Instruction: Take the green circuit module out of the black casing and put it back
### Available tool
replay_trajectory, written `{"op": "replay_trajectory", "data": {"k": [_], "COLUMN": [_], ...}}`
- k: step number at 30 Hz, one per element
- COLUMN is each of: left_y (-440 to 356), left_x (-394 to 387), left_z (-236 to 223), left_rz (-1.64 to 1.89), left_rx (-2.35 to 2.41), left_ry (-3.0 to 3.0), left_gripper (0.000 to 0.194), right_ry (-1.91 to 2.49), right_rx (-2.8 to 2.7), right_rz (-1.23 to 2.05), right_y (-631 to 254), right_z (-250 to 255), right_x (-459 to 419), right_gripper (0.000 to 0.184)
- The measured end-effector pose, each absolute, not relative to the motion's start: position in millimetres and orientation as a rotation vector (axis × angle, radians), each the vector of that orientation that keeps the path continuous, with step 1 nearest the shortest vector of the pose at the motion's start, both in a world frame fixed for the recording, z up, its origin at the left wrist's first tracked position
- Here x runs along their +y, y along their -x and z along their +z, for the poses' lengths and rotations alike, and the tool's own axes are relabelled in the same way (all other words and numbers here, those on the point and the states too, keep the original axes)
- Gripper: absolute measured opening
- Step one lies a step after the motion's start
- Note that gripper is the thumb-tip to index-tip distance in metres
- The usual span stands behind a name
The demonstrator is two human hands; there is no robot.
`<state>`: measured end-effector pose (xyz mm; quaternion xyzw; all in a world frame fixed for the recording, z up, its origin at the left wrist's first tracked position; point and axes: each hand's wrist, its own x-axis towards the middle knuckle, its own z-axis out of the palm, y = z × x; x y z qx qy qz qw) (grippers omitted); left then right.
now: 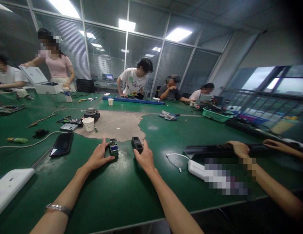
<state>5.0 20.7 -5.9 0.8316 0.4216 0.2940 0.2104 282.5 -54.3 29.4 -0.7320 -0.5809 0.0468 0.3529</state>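
Note:
My left hand [100, 154] grips a small circuit board [114, 149] by its left side and near end, thumb and fingers spread around it. A little blue screen shows on the board. A hand's width to the right, my right hand [145, 157] holds a small black plastic case [137, 144] by its near and right side. The case and the board are apart, both at the tabletop. What the far fingers of each hand do underneath is partly hidden.
On the green table [112, 201], a phone [62, 144], a paper cup [88, 124] and electronic parts [69, 126] sit left. A brown sheet [117, 125] lies ahead. A white power strip [196, 169] and a co-worker's hands [239, 149] on a long black bar [207, 150] are right.

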Motion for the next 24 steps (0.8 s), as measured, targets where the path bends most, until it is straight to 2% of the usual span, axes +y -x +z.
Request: {"op": "replay_trajectory", "data": {"k": [9, 16, 24], "left_y": [-5.9, -3.5, -0.4], "left_x": [19.4, 22.1, 27.2], "left_z": [-5.6, -8.6, -17.4], "left_rz": [0.831, 0.819, 0.893], "left_rx": [1.175, 1.182, 1.133], "left_ry": [-2.316, -2.313, -2.327], "left_gripper": [0.128, 0.125, 0.121], "right_ry": [1.845, 1.811, 1.537], "right_rx": [-1.554, -1.522, -1.522], "right_rz": [0.017, 0.084, 0.272], "right_y": [-283.8, -276.6, -218.8], "right_z": [17.9, 28.4, 65.0], "right_x": [-58.5, -55.0, -48.3], "right_gripper": [0.091, 0.073, 0.078]}}
